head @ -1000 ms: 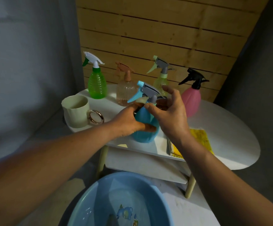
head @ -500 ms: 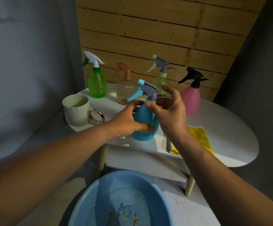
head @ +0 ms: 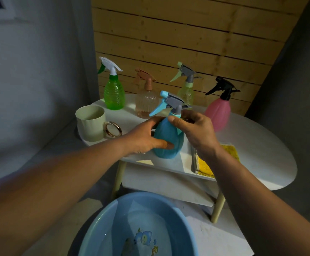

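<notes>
1. The left hand (head: 146, 136) is gripping the belly of the blue spray bottle (head: 169, 141), with the thumb lying across the front and the fingers curling round the far side.
2. The right hand (head: 196, 132) is pinching the bottle's neck just under the spray head (head: 174, 100). The thumb is on the near side and the fingers are curled behind, so this hand is clamped on too.
3. The bottle is standing upright near the front edge of the white table (head: 261, 148), between the cup (head: 90, 124) and the yellow cloth (head: 204, 167). I cannot tell whether its base is touching the top or is just lifted off it.
4. This is looking like twisting work on the head. The head is sitting straight on the neck with no gap showing, so I cannot tell whether it is being loosened or tightened.
5. Four more bottles are waiting at the back, each with its head on and no hand near: the green bottle (head: 113, 93), the clear bottle (head: 146, 104), the pale yellow bottle (head: 185, 91) and the pink bottle (head: 218, 111).
6. The blue basin (head: 113, 218) is sitting on the floor below and seems to be holding water. If filling or emptying is the aim, most of the job is probably still lying ahead.
</notes>
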A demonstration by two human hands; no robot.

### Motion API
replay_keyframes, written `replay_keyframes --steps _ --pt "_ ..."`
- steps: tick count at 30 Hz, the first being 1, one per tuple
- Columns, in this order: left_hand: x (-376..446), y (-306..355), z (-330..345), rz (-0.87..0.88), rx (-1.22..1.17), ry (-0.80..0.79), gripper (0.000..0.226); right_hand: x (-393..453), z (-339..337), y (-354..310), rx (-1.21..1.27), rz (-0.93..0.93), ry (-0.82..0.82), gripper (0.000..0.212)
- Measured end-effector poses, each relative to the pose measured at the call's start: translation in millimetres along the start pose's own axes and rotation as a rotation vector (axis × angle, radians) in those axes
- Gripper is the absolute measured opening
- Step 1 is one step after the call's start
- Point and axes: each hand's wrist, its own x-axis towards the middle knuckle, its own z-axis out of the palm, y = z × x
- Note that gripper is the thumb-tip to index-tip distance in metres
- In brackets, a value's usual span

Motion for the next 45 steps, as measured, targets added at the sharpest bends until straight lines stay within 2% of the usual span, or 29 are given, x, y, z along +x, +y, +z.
replay_keyframes --steps 4,8,15,20,25,27,30,35,38,42,45 --pt "-1 0 -3 -0.013 -0.008 -0.021 0.083 0 -3 0 0.013 -0.049 -0.073 0.018" --pt "0 0 -4 -0.014 -0.008 -0.053 0.087 1 -6 0 -0.073 -0.091 -0.108 0.030" --pt "1 -5 -5 -0.045 -0.024 -0.077 0.095 3 -10 -6 -0.414 -0.257 -0.150 0.031" --pt "2 -3 -10 -0.068 -0.024 -0.164 0.081 10 -17 -6 -0.533 -0.328 -0.234 0.025" --pt "4 -2 -12 -0.100 -0.052 -0.207 0.089 12 -15 -2 -0.579 -0.348 -0.226 0.018" --pt "3 -1 -12 -0.097 -0.055 -0.213 0.087 11 -13 0 -0.572 -0.337 -0.193 0.013" --pt "0 5 -12 -0.080 -0.064 -0.200 0.073 7 -7 3 -0.523 -0.324 -0.096 0.019" --pt "-2 1 0 -0.065 -0.066 -0.069 0.084 1 4 7 -0.458 -0.245 0.067 0.039" --pt "-5 -1 1 -0.064 -0.055 -0.040 0.091 -2 6 9 -0.384 -0.214 0.085 0.046" --pt "-7 -4 -1 -0.046 -0.034 -0.033 0.107 -3 5 5 -0.289 -0.161 0.074 0.037" --pt "-5 2 -1 -0.007 -0.064 -0.021 0.102 -4 4 1 -0.296 -0.156 0.036 0.038"
